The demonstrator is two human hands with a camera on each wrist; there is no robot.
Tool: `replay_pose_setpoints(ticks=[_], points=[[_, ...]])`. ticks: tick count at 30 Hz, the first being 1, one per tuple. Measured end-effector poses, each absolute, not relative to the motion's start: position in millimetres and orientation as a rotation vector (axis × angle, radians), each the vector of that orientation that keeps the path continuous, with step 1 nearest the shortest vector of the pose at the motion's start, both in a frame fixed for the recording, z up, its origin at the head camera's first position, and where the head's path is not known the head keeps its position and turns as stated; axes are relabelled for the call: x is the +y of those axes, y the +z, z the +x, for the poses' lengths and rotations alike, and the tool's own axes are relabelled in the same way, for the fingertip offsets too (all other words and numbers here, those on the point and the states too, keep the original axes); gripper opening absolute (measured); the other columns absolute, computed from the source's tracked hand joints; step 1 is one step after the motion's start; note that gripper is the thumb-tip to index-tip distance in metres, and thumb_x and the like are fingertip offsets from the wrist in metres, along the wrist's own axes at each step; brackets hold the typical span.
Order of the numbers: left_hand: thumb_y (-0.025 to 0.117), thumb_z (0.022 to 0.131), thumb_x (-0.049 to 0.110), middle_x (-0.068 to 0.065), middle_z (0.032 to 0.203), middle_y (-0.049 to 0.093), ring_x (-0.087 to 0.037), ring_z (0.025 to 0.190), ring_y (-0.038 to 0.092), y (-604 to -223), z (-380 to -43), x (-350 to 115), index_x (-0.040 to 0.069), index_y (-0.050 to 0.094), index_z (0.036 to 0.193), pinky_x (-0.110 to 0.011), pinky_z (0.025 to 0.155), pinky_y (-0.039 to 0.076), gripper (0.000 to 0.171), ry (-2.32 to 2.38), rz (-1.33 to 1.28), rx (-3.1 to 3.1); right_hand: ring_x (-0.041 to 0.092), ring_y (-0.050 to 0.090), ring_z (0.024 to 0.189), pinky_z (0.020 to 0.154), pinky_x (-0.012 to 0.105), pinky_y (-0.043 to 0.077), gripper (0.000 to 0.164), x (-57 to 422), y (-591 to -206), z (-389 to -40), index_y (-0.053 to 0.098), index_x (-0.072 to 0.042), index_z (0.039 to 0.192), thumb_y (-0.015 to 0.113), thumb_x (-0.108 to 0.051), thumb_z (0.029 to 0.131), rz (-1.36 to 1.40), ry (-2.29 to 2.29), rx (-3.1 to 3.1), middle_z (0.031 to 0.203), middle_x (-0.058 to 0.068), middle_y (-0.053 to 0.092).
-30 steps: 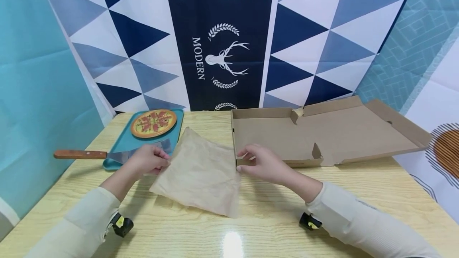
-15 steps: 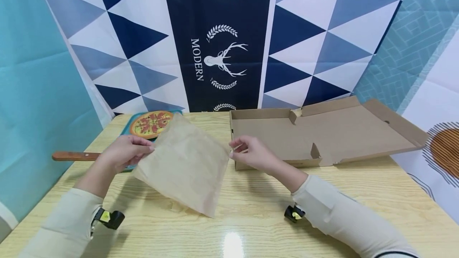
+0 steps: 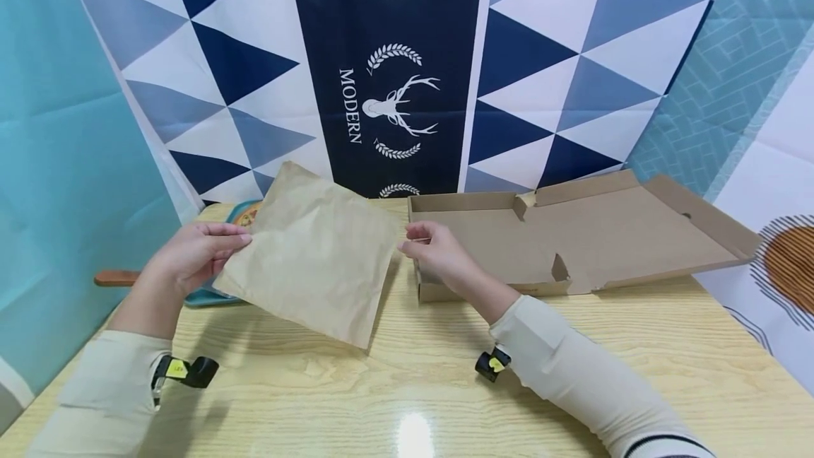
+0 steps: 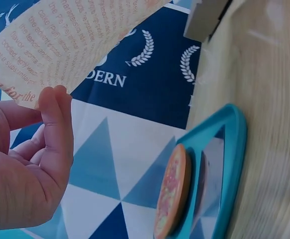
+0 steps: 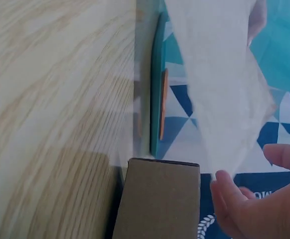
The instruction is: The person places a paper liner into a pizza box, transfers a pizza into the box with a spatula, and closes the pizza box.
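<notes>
A square sheet of thin brown wrapping paper (image 3: pixel 311 256) is held up tilted above the table. My left hand (image 3: pixel 191 256) pinches its left corner between thumb and fingers. In the left wrist view, red print covers the sheet's other face (image 4: pixel 80 42). My right hand (image 3: pixel 439 253) is by the sheet's right corner, in front of the pizza box. In the right wrist view, that hand's thumb and fingers (image 5: pixel 227 191) are spread apart, with the fingertips right at the sheet's lower end. The open cardboard pizza box (image 3: pixel 483 235) lies on the right, its lid folded out.
Behind the paper, a teal tray (image 4: pixel 234 134) carries a pizza (image 4: pixel 171 194), mostly hidden in the head view. A server with a wooden handle (image 3: pixel 117 278) lies across the tray, its handle jutting left. Patterned cloth (image 3: pixel 394 90) backs the wooden table (image 3: pixel 318 408).
The paper has risen off the table and shifted left, now covering most of the pizza and tray. Both hands have moved up and left with it, and the right fingers have come apart.
</notes>
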State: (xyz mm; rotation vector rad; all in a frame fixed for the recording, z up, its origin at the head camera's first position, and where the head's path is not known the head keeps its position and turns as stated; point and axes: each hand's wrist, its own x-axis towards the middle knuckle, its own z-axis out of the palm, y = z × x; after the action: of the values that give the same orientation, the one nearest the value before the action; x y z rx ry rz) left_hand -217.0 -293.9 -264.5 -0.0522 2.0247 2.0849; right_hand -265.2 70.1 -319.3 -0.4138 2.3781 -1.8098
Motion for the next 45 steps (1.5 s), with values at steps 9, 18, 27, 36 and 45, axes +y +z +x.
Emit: replay_pose_setpoints(ticks=[9, 18, 27, 36, 45], points=[[0.062, 0.094, 0.002, -0.001, 0.084, 0.068, -0.012, 0.07, 0.068, -263, -226, -279, 0.012, 0.074, 0.081, -0.024, 0.068, 0.057, 0.02, 2.24, -0.072, 1.931, 0.023, 0.065, 0.089, 0.089, 0.035, 0.053, 0.045, 69, -321, -269, 0.038, 0.018, 0.134, 0.054, -0.002, 0.097, -0.282, -2.101, 1.891, 0.117, 0.024, 0.055], [0.06, 0.094, -0.001, -0.001, 0.082, 0.069, -0.011, 0.069, 0.069, -266, -235, -252, 0.012, 0.074, 0.081, -0.022, 0.066, 0.056, 0.024, 2.378, -0.052, 1.812, 0.012, 0.065, 0.07, 0.06, 0.021, 0.055, 0.005, 81, -320, -271, 0.055, 0.005, 0.1, 0.053, 0.006, 0.095, -0.135, -2.325, 1.612, 0.082, 0.005, 0.063], [0.061, 0.094, 0.001, 0.001, 0.08, 0.068, -0.009, 0.069, 0.066, -270, -243, -235, 0.014, 0.071, 0.082, -0.021, 0.065, 0.055, 0.021, 2.275, 0.006, 1.913, 0.01, 0.061, 0.065, 0.06, 0.02, 0.053, 0.014, 108, -310, -273, 0.063, -0.002, 0.088, 0.055, 0.006, 0.095, -0.165, -2.385, 1.737, 0.079, 0.003, 0.063], [0.061, 0.093, -0.004, -0.002, 0.077, 0.069, -0.011, 0.065, 0.068, -279, -248, -215, 0.01, 0.07, 0.08, -0.022, 0.065, 0.056, 0.021, 2.226, 0.065, 1.89, 0.008, 0.061, 0.066, 0.062, 0.018, 0.052, 0.021, 134, -302, -275, 0.07, -0.012, 0.081, 0.061, 0.001, 0.094, -0.109, -2.37, 1.879, 0.078, -0.001, 0.067], [0.054, 0.099, 0.005, -0.003, 0.096, 0.069, -0.013, 0.086, 0.069, -281, -260, -207, -0.005, 0.044, 0.131, -0.027, 0.079, 0.056, 0.034, 2.186, 0.143, 1.781, 0.006, 0.062, 0.074, 0.067, 0.014, 0.051, 0.022, 154, -295, -273, 0.073, -0.013, 0.081, 0.061, 0.0, 0.094, -0.111, -2.401, 1.874, 0.084, -0.002, 0.067]])
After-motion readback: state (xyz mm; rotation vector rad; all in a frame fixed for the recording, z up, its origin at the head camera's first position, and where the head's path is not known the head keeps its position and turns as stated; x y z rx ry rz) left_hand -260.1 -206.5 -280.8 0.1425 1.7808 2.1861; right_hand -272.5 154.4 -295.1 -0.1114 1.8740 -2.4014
